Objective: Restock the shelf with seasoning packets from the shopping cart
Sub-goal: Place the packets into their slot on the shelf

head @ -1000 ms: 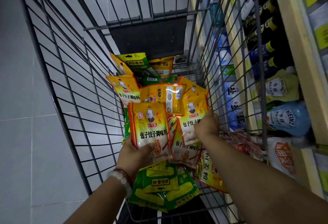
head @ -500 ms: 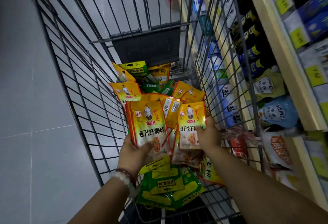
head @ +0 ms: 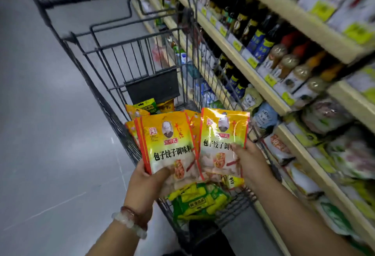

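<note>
**Kid:** How much of the job is done?

**Helper:** Not much, I think. The left hand (head: 145,182) holds a stack of yellow packets (head: 168,144), with its thumb curled over the front at the bottom. The right hand (head: 250,162) pinches one more yellow packet (head: 223,142), thumb on the front and fingers hidden behind it.

**Kid:** Are they on the shelf (head: 263,85) yet?

**Helper:** No. They are up above the cart (head: 113,53), and the shelf is off past the right fingers.

**Kid:** What is left?

**Helper:** Lots. Green packets (head: 194,203) lie just under both hands, and more yellow ones sit beyond the fingertips, deeper in the cart.
</note>
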